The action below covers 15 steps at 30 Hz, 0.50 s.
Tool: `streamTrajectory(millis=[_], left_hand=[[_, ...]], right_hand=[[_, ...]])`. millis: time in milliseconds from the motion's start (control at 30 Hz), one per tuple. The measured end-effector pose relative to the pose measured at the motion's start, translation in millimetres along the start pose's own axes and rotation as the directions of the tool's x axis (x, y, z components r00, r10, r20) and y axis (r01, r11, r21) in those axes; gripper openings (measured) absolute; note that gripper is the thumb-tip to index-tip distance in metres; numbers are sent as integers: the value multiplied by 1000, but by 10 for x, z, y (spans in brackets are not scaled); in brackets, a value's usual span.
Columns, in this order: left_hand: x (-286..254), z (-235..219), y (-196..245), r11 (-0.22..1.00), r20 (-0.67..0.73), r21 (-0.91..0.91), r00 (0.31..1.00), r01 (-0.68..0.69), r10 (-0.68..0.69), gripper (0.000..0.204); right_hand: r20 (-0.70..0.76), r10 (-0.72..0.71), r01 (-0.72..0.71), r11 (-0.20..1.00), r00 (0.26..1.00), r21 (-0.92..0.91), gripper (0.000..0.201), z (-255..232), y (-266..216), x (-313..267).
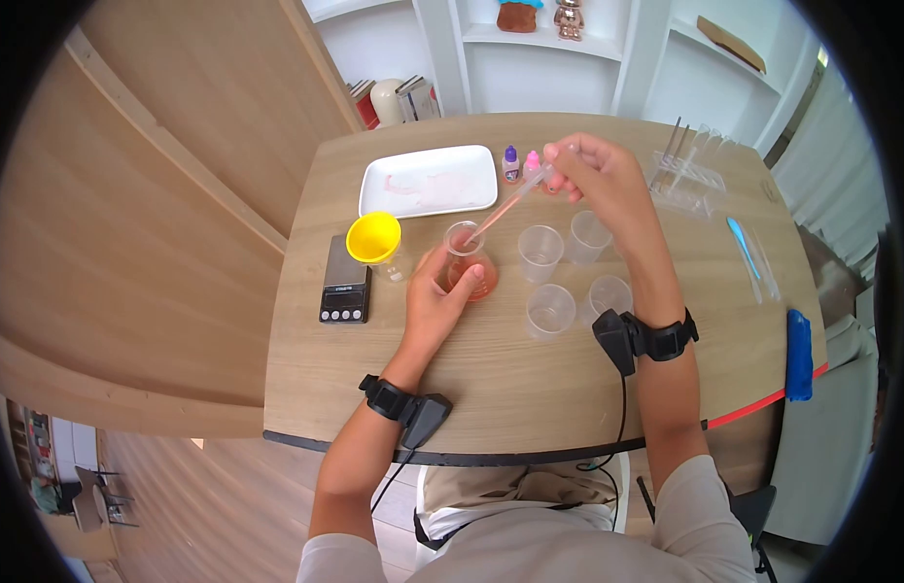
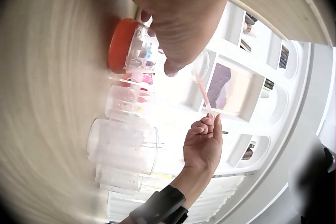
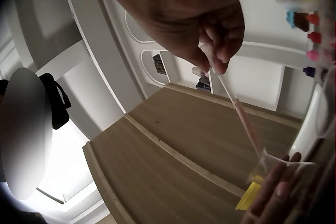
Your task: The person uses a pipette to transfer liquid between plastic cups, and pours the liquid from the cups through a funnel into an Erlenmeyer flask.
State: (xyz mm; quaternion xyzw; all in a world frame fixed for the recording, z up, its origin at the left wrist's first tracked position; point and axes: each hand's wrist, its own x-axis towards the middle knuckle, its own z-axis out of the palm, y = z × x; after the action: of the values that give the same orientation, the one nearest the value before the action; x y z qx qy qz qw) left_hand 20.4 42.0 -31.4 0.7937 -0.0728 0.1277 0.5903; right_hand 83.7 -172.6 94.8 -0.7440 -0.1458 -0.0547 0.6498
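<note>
A glass flask [image 1: 484, 279] with orange-red liquid stands on the table, and my left hand [image 1: 437, 301] grips it round the neck. Above its mouth, my right hand [image 1: 598, 180] pinches the bulb end of a clear dropper [image 1: 515, 206], which slants down with its tip at the opening. Pinkish liquid shows inside the dropper [image 3: 245, 121] in the right wrist view. The left wrist view shows the flask's red liquid [image 2: 122, 45] low beside my left hand [image 2: 181, 19], and my right hand [image 2: 203, 145] holding the dropper higher up.
Several clear cups [image 1: 541, 253] stand right of the flask. Left are a yellow funnel [image 1: 374, 237] on a clear vessel and a black scale [image 1: 345, 291]. Behind are a white tray [image 1: 429, 182] and small dropper bottles [image 1: 511, 165]; a clear rack [image 1: 687, 180] stands back right.
</note>
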Motion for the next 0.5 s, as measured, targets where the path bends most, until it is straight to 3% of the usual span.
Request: streamTrajectory(millis=[167, 267, 500], left_hand=[[-3, 1, 18, 999, 57, 38, 998, -39, 37, 52], [3, 14, -30, 995, 91, -48, 992, -87, 91, 57], [-41, 22, -21, 997, 110, -31, 991, -70, 73, 55]], right_hand=[[-24, -20, 20, 1000, 1000, 1, 26, -71, 1, -1], [-109, 30, -18, 994, 994, 106, 26, -196, -103, -32], [-213, -73, 43, 989, 974, -144, 26, -617, -315, -127]])
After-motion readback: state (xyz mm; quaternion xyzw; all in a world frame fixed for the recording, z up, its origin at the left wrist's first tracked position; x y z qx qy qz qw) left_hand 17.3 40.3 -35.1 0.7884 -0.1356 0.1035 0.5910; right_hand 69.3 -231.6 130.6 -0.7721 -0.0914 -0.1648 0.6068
